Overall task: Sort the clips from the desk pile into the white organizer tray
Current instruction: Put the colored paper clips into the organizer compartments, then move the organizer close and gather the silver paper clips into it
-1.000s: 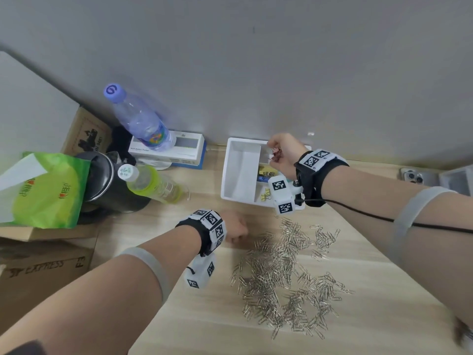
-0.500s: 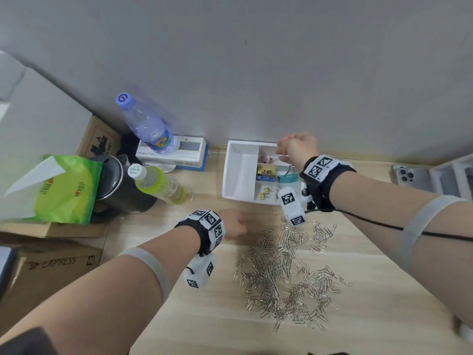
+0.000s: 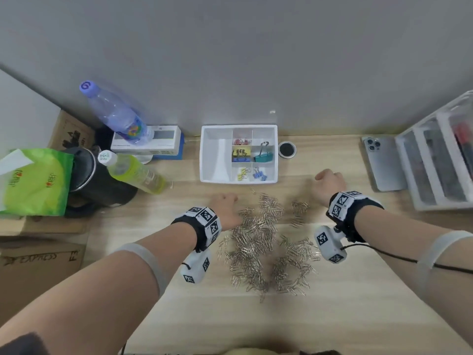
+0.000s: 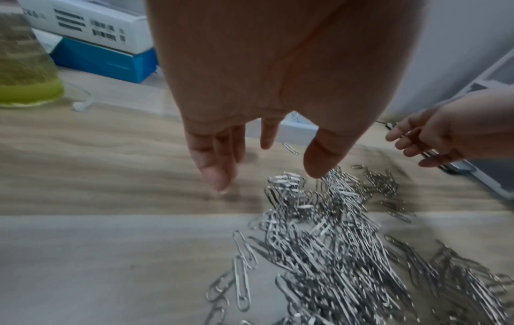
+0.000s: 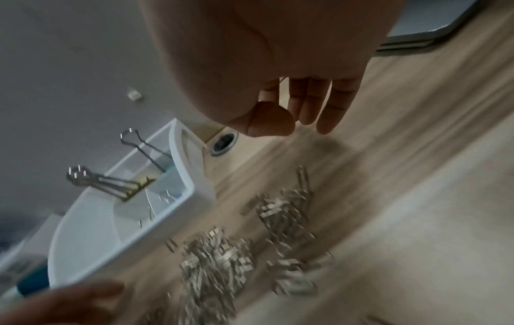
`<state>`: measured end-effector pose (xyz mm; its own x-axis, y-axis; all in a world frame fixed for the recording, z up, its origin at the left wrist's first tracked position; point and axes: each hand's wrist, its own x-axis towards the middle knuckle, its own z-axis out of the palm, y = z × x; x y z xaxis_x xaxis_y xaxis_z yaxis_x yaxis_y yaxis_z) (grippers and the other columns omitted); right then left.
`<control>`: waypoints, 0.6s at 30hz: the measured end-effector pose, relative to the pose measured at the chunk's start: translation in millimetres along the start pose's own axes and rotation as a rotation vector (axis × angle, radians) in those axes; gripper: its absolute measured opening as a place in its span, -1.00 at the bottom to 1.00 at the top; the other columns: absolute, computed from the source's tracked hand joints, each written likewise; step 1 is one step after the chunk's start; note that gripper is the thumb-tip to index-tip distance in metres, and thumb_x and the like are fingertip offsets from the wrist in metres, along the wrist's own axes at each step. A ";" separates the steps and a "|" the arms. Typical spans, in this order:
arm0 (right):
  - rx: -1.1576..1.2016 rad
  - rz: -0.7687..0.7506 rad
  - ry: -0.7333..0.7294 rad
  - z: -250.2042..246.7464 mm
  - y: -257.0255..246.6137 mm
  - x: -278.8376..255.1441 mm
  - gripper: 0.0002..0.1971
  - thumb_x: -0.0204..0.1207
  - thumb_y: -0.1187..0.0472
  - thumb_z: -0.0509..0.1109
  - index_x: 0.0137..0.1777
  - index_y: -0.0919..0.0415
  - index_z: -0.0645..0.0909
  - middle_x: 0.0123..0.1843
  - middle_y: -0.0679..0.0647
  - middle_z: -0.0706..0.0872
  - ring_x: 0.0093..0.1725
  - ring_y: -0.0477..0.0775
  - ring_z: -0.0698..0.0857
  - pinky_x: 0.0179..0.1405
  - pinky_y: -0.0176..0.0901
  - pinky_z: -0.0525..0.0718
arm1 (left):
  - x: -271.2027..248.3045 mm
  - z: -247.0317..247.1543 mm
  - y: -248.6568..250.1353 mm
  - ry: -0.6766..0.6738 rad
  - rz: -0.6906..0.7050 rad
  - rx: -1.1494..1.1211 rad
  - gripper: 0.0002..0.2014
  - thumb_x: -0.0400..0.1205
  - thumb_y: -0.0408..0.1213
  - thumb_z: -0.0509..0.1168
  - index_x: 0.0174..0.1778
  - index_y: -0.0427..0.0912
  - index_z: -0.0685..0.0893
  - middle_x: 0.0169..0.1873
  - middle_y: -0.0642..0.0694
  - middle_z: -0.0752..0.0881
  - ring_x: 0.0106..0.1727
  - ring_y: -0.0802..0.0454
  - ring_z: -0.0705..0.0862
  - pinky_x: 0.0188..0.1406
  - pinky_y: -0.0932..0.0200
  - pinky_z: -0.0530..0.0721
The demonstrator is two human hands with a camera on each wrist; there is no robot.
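Observation:
The white organizer tray (image 3: 215, 155) stands at the back of the desk, with coloured binder clips (image 3: 263, 155) in its small right compartments and its large left compartment bare. In front of it a loose pile of silver paper clips (image 3: 263, 242) is spread over the wood. My left hand (image 3: 225, 206) hovers at the pile's upper left edge, its fingers (image 4: 217, 176) hanging relaxed and holding nothing. To the right of the pile and the tray's front corner, my right hand (image 3: 329, 184) is over bare desk, fingers (image 5: 328, 114) loosely bent and empty. The tray (image 5: 194, 193) shows in the right wrist view too.
Left of the tray stand a water bottle (image 3: 115, 116), a yellow-green bottle (image 3: 135, 172), a black kettle (image 3: 94, 180), a green bag (image 3: 35, 183) and stacked boxes (image 3: 153, 144). A round desk grommet (image 3: 287, 149), a phone (image 3: 381, 162) and a clear drawer unit (image 3: 440, 160) lie to the right.
My right hand has drawn back from the tray's rear compartments to the desk right of the pile, now empty. The left hand has stayed by the pile's left edge.

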<state>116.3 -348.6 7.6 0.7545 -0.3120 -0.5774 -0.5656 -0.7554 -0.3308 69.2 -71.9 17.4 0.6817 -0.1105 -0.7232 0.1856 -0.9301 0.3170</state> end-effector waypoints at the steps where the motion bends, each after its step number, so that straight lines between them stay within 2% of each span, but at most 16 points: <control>1: -0.042 -0.024 -0.010 6.2 5.0 -4.9 -0.60 0.47 0.19 0.35 0.33 0.14 0.52 0.39 0.25 0.46 0.32 0.33 0.53 0.38 0.05 0.51 | 0.9 4.0 2.5 0.025 0.014 0.006 -0.25 0.51 -0.17 0.37 0.63 -0.07 0.25 0.46 -0.19 0.34 0.34 -0.17 0.53 0.14 0.13 0.57; 2: -0.070 -0.048 -0.030 13.4 10.3 -9.7 -0.55 0.46 0.21 0.36 0.37 0.15 0.50 0.40 0.26 0.44 0.36 0.33 0.50 0.39 0.06 0.48 | 2.6 9.1 6.0 0.053 0.037 0.019 -0.23 0.50 -0.17 0.38 0.64 -0.05 0.24 0.44 -0.18 0.34 0.35 -0.16 0.50 0.16 0.11 0.56; 4: -0.094 -0.102 -0.080 26.6 17.7 -19.2 -0.47 0.41 0.28 0.34 0.42 0.13 0.46 0.41 0.24 0.41 0.39 0.33 0.43 0.43 0.11 0.46 | 6.6 16.3 13.5 0.111 0.099 0.068 -0.20 0.48 -0.12 0.38 0.65 -0.01 0.21 0.46 -0.16 0.34 0.43 -0.15 0.39 0.35 -0.01 0.53; 6: -0.085 -0.176 -0.107 40.1 24.8 -26.4 -0.42 0.33 0.35 0.31 0.40 0.08 0.46 0.39 0.19 0.39 0.37 0.28 0.39 0.41 0.08 0.44 | 12.0 24.4 21.6 0.156 0.164 0.123 -0.17 0.46 -0.05 0.36 0.66 0.06 0.17 0.52 -0.15 0.31 0.50 -0.17 0.31 0.46 -0.11 0.44; 9: -0.087 -0.327 -0.124 60.3 28.1 -34.0 -0.42 0.30 0.31 0.39 0.36 -0.02 0.47 0.30 0.09 0.38 0.32 0.20 0.37 0.32 -0.03 0.41 | 20.0 38.3 30.3 0.207 0.219 0.191 -0.12 0.42 0.06 0.33 0.67 0.09 0.10 0.56 -0.14 0.25 0.54 -0.19 0.27 0.46 -0.17 0.38; 12: -0.108 -0.441 -0.141 72.3 24.6 -39.6 -0.37 0.26 0.05 0.56 0.35 -0.09 0.47 0.22 0.00 0.36 0.26 0.07 0.32 0.25 -0.10 0.37 | 23.6 47.0 37.8 0.253 0.230 0.314 -0.11 0.42 0.17 0.28 0.66 -0.03 0.13 0.56 -0.15 0.26 0.54 -0.20 0.29 0.50 -0.19 0.33; 15: -0.147 -0.505 -0.173 80.1 21.9 -44.5 -0.31 0.34 0.10 0.51 0.51 -0.06 0.42 0.31 0.04 0.41 0.33 0.10 0.34 0.33 -0.06 0.42 | 21.8 50.1 39.5 0.263 0.275 0.357 -0.17 0.45 0.18 0.24 0.62 -0.12 0.25 0.49 -0.15 0.35 0.51 -0.17 0.31 0.49 -0.16 0.37; 18: -0.201 -0.581 -0.259 80.0 21.4 -49.6 -0.32 0.37 0.22 0.41 0.54 -0.06 0.42 0.27 0.05 0.46 0.30 0.12 0.39 0.35 -0.02 0.46 | 12.0 52.9 38.2 0.233 0.311 0.353 -0.26 0.47 0.14 0.25 0.57 -0.09 0.36 0.38 -0.14 0.44 0.46 -0.14 0.36 0.45 -0.12 0.44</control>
<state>40.1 -303.2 -30.6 0.7990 0.3079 -0.5166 0.0009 -0.8596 -0.5110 47.0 -127.3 -11.6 0.8134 -0.3568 -0.4595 -0.2732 -0.9316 0.2397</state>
